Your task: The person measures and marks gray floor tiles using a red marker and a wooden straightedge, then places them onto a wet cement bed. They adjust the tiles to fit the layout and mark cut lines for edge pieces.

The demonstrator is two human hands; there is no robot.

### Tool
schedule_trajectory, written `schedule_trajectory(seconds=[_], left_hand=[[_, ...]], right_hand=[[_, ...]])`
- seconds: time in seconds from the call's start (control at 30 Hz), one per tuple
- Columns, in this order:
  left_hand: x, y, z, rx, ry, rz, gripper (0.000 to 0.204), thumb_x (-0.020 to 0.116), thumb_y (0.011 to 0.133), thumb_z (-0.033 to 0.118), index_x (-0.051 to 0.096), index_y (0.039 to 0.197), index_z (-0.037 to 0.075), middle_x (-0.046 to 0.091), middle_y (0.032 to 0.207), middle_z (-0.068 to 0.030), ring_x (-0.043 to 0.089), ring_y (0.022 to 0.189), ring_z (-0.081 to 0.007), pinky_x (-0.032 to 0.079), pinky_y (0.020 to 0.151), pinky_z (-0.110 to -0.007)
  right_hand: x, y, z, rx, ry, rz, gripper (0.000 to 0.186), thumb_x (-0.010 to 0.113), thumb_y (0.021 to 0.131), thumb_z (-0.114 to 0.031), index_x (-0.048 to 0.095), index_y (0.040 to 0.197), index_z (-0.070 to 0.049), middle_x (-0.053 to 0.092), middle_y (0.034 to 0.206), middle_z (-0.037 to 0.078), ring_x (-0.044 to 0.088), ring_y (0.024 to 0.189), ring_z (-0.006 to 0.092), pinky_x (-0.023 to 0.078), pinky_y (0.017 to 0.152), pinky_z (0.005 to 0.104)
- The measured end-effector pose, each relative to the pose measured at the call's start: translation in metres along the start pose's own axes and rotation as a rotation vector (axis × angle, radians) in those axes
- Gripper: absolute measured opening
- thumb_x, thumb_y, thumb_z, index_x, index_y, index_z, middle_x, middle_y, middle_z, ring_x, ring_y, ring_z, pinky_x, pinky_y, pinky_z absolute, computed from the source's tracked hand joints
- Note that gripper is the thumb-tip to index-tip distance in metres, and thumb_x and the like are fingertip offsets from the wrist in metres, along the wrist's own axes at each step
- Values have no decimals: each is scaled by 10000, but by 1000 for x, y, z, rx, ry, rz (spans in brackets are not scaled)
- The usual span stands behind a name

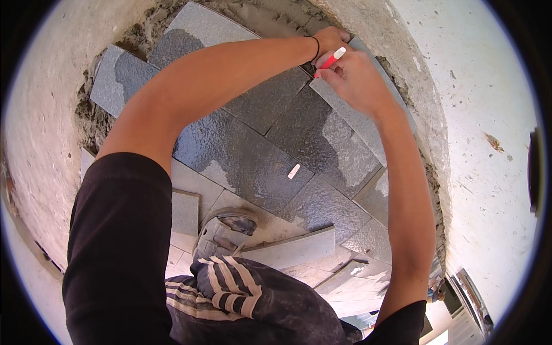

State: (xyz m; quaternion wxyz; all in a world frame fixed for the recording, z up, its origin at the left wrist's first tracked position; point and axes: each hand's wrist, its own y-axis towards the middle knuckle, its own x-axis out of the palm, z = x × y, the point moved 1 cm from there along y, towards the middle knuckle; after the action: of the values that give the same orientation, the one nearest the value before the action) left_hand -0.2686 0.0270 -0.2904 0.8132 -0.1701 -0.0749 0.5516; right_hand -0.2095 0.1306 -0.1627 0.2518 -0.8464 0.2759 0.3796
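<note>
Two hands [332, 40]: the right [361, 83] holds one red marker [332, 59].

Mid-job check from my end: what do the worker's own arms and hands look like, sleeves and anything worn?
Both arms wear short black sleeves, the left sleeve ending near the elbow. The left hand has a thin black band at its wrist; the right hand shows none. No gloves.

The right hand [361, 83] holds 1 red marker [332, 59] near a grey tile [352, 122], just beside the left hand [332, 41].
</note>
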Motion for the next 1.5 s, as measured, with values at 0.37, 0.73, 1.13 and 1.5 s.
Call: schedule_trajectory(seconds=[0.37, 0.73, 1.13, 1.5], left_hand=[[2, -2, 6, 21, 36, 15, 606, 831, 743, 467, 370, 634, 89, 375, 617, 17, 357, 591, -121, 337, 503, -355], [1, -6, 11, -3, -4, 33, 615, 845, 735, 437, 347, 613, 97, 346, 597, 18, 339, 581, -113, 326, 498, -355], [-1, -9, 13, -22, 19, -3, 582, 824, 746, 458, 394, 628, 83, 393, 610, 6, 377, 596, -121, 348, 520, -355], [1, 1, 3, 20, 24, 6, 560, 836, 742, 416, 406, 627, 76, 405, 607, 9, 385, 601, -118, 355, 527, -352]], right_hand=[[-2, -2, -7, 21, 13, -8, 105, 656, 846, -90, 675, 860, 12, 645, 706, 177, 622, 654, 318, 483, 650, 406], [0, -1, -4, -12, -3, -1, 99, 658, 844, -67, 658, 914, 3, 646, 734, 138, 617, 637, 239, 485, 610, 359], [3, 0, -3, 18, 3, -15, 100, 673, 846, -76, 660, 890, 13, 657, 741, 135, 623, 625, 244, 494, 610, 356], [4, 3, -2, 28, -62, -31, 96, 674, 840, -67, 679, 898, 10, 659, 726, 158, 633, 628, 246, 496, 620, 366]])
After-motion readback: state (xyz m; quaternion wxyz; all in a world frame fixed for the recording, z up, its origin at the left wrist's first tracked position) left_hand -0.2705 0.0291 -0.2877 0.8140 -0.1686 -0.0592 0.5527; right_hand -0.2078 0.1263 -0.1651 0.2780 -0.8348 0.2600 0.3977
